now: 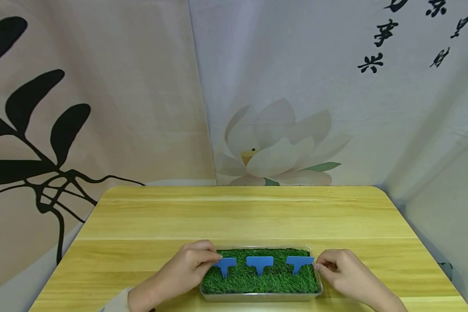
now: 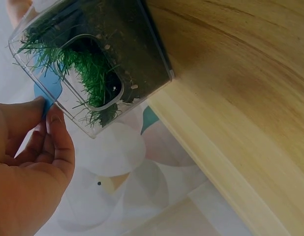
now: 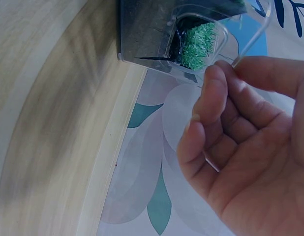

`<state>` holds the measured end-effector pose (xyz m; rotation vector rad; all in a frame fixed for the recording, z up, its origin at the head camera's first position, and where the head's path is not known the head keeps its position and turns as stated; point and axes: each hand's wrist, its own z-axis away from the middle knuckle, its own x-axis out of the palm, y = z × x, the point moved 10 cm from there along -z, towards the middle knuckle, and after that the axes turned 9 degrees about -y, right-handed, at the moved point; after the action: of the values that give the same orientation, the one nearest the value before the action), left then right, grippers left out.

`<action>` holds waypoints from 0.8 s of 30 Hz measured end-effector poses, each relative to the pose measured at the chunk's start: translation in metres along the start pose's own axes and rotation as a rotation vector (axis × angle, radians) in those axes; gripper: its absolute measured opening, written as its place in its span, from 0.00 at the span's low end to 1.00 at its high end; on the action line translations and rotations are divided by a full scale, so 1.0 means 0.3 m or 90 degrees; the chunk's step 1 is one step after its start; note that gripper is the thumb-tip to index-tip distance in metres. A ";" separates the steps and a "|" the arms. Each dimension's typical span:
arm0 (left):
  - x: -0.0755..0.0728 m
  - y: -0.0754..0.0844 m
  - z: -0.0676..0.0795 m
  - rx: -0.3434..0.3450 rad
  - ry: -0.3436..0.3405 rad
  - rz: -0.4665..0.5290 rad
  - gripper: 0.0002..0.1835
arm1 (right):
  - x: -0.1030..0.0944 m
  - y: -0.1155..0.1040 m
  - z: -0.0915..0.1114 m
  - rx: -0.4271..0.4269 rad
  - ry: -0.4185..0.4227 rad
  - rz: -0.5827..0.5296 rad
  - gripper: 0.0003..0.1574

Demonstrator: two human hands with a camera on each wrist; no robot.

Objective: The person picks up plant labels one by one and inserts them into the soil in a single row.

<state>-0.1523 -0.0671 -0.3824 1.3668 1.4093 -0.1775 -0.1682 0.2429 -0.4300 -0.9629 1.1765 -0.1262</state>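
Note:
A clear plastic box holding dark soil and green artificial grass sits near the table's front. Three blue T-shaped plant labels stand in a row: a left label, a middle label and a right label. My left hand pinches the left label's outer end between thumb and forefinger, beside the box rim. At the opposite end, my right hand pinches the box's rim with thumb and forefinger, close to the right label's outer end.
Beneath the box lies a light wooden table with rounded back corners. Behind it hangs a pale curtain printed with dark leaves, a lotus and black characters.

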 end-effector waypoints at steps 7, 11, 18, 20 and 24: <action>0.000 -0.004 -0.002 -0.002 0.006 0.004 0.12 | 0.002 0.000 -0.001 -0.005 -0.002 0.000 0.10; -0.002 -0.007 0.000 0.000 0.018 0.014 0.11 | 0.002 0.002 -0.001 -0.002 -0.005 -0.002 0.10; -0.006 -0.013 -0.001 -0.013 0.019 0.017 0.08 | -0.003 -0.004 0.001 -0.010 0.011 0.008 0.11; -0.008 -0.013 0.000 -0.015 0.018 0.018 0.08 | -0.002 -0.004 0.001 -0.010 0.012 0.009 0.11; -0.012 -0.014 0.002 -0.016 0.021 0.025 0.08 | -0.002 -0.003 0.001 -0.008 0.015 0.014 0.11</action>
<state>-0.1562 -0.0709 -0.3823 1.3819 1.4071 -0.1118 -0.1680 0.2428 -0.4289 -0.9607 1.2101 -0.1123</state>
